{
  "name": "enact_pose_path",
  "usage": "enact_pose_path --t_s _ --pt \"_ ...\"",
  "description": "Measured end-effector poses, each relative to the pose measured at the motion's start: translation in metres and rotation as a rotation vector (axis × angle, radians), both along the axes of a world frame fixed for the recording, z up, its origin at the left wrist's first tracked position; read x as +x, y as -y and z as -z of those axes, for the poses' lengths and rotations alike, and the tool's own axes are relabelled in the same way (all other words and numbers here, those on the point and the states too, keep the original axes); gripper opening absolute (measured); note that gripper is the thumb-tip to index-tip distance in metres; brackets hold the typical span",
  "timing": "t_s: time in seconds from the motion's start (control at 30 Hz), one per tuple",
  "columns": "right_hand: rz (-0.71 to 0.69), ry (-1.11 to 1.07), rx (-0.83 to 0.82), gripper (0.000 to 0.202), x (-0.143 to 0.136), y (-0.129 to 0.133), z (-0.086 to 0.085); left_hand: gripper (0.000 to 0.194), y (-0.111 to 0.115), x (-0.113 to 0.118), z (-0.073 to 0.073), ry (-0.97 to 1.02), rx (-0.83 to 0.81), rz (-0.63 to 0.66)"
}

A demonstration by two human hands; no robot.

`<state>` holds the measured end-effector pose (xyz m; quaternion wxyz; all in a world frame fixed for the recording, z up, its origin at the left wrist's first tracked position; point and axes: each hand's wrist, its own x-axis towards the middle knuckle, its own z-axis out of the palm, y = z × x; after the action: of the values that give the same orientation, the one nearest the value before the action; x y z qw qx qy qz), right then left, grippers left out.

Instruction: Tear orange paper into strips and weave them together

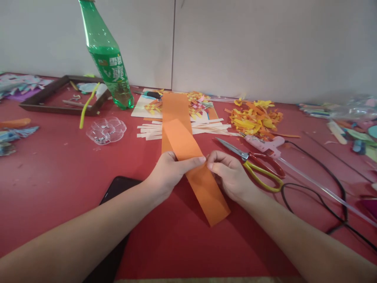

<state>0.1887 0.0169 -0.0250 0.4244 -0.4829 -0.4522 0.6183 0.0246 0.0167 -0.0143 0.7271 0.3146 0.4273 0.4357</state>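
Between my two hands is a long orange paper strip (206,192), held slanting above the table. My left hand (172,171) is closed on it, thumb on top and the other fingers beneath. At the strip's right edge, my right hand (228,173) pinches with thumb and forefinger. Behind it lies a second, wider orange strip (176,106), partly covered by the held one. Pale narrow paper strips (210,126) fan out under that. Open scissors (250,157) with one red and one yellow handle rest just right of my right hand.
A pink glue gun (266,145) with a black cord lies on the right, near a heap of yellow and orange paper scraps (253,118). At left are a green bottle (108,59), a clear flower-shaped dish (107,130), a dark frame (53,108) and a black phone (118,188).
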Motion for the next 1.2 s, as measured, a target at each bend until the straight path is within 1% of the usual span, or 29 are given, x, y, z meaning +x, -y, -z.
enact_pose_path --t_s 0.1,0.17,0.3,0.47,0.57,0.67,0.73,0.87,0.93,1.03,1.13,1.2 --pt "-0.002 -0.002 0.010 0.010 0.000 0.000 0.001 0.022 0.000 0.001 0.000 0.030 0.038 0.009" --pt "-0.007 -0.016 0.018 0.011 0.001 0.000 0.000 0.020 0.000 0.001 -0.001 0.039 0.051 -0.012" --pt "-0.031 -0.015 0.021 0.012 0.001 0.001 -0.001 0.023 -0.003 -0.001 0.000 0.033 0.078 -0.146" --pt "-0.034 -0.019 0.015 0.012 0.002 0.000 0.002 0.024 -0.008 -0.005 0.001 0.095 0.148 -0.288" --pt "-0.038 -0.035 0.010 0.012 0.003 0.000 0.003 0.024 -0.009 -0.007 -0.001 0.126 0.190 -0.351" --pt "-0.043 -0.062 -0.032 0.012 0.002 -0.001 0.002 0.025 -0.011 -0.008 -0.003 0.142 0.201 -0.379" --pt "-0.035 -0.085 -0.048 0.011 0.002 -0.001 0.001 0.027 -0.012 -0.009 -0.003 0.147 0.193 -0.404" --pt "-0.016 -0.114 -0.076 0.012 0.001 -0.002 -0.001 0.028 -0.017 -0.011 -0.002 0.134 0.154 -0.515" --pt "-0.020 -0.140 -0.084 0.012 0.002 -0.003 -0.002 0.027 -0.019 -0.014 0.000 0.127 0.110 -0.531" --pt "-0.053 -0.211 -0.076 0.015 0.004 -0.003 -0.004 0.028 -0.021 -0.017 0.000 0.138 0.035 -0.529" --pt "-0.102 -0.274 -0.056 0.018 0.007 -0.004 -0.007 0.029 -0.024 -0.020 -0.002 0.154 -0.020 -0.586" --pt "-0.102 -0.301 -0.031 0.020 0.008 -0.005 -0.009 0.028 -0.024 -0.021 -0.004 0.157 -0.040 -0.616"
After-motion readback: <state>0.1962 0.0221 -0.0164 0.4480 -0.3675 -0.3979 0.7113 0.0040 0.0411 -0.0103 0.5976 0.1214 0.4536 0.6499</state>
